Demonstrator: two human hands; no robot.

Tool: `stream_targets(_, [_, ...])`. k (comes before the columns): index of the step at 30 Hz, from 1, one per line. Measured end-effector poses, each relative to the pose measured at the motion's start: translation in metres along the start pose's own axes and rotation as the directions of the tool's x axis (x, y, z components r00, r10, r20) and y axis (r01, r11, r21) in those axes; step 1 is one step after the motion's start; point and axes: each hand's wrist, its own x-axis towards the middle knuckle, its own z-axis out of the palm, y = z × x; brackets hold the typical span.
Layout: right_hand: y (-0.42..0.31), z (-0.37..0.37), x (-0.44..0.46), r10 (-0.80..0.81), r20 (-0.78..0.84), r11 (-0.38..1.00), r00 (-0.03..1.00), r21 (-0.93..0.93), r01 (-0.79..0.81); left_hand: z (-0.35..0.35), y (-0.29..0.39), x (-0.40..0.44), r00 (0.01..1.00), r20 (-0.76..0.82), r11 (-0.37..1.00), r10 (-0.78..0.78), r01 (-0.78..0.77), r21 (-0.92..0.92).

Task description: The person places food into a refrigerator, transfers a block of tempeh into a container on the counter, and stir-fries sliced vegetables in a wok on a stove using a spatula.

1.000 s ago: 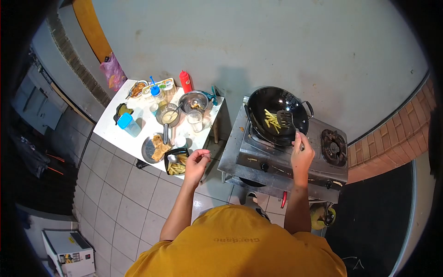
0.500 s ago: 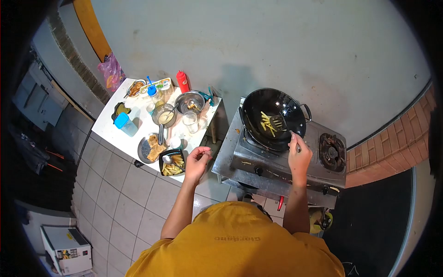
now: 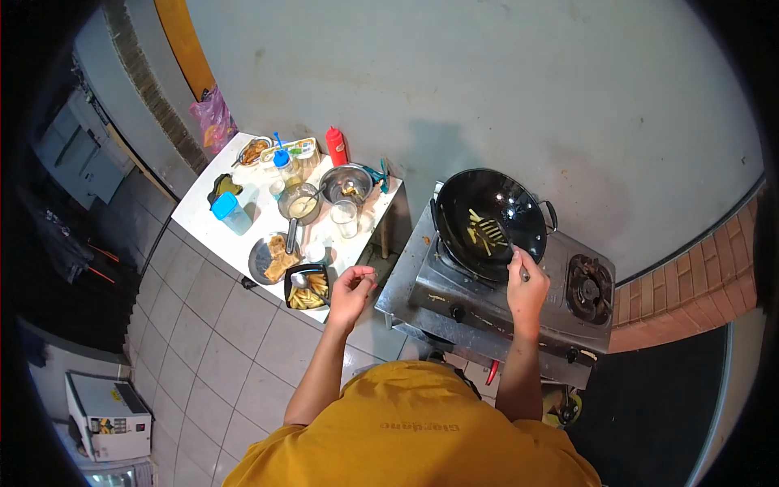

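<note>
My right hand (image 3: 527,284) is closed round the handle of a slotted spatula (image 3: 494,231), whose head rests over pale fries (image 3: 477,237) inside the black wok (image 3: 523,207). The wok stands on the left burner of the gas stove (image 3: 438,302). Between table and stove, my left hand (image 3: 355,294) hangs with fingers curled and pinched together; what they hold, if anything, is too small to tell. Nearest to it is a black square bowl (image 3: 307,289) of fries with a spoon in it, at the table's front edge.
On the white table (image 3: 195,207) stand a plate with fried food (image 3: 276,258), a saucepan (image 3: 300,204), a steel bowl (image 3: 346,185), a glass (image 3: 344,217), a blue-lidded container (image 3: 231,213) and a red bottle (image 3: 336,147). A bare burner (image 3: 590,287) is at the stove's right.
The spatula head has shifted over the fries, covering more of them, and its slots now face differently. My left hand stays pinched in about the same place; the view has shifted slightly.
</note>
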Motion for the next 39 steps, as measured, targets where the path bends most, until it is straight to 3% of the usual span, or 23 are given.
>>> stream_targets(3, [-0.004,-0.005,-0.001,0.101,0.065,0.994,0.993,0.044,-0.104,0.001,0.003,-0.007,1.0,-0.018,0.999,0.009,-0.01,-0.031])
stream_targets(17, [-0.008,-0.005,-0.004,0.106,0.033,0.993,0.994,0.052,-0.107,-0.012,-0.013,-0.012,1.0,-0.011,1.0,-0.017,0.017,-0.012])
stream_targets(22, [-0.008,-0.005,-0.006,0.132,0.055,0.991,0.99,0.026,-0.133,-0.01,-0.018,-0.011,0.995,-0.025,0.995,-0.096,0.097,0.018])
stream_targets(24, [-0.003,-0.004,-0.009,0.032,0.037,0.999,0.999,-0.004,-0.032,-0.009,-0.024,-0.009,0.994,-0.005,0.993,-0.113,0.113,0.025])
stream_targets(39, [0.031,-0.034,0.024,0.167,0.122,0.973,0.978,0.139,-0.184,0.056,-0.017,0.006,0.998,-0.001,0.997,-0.068,0.068,0.037])
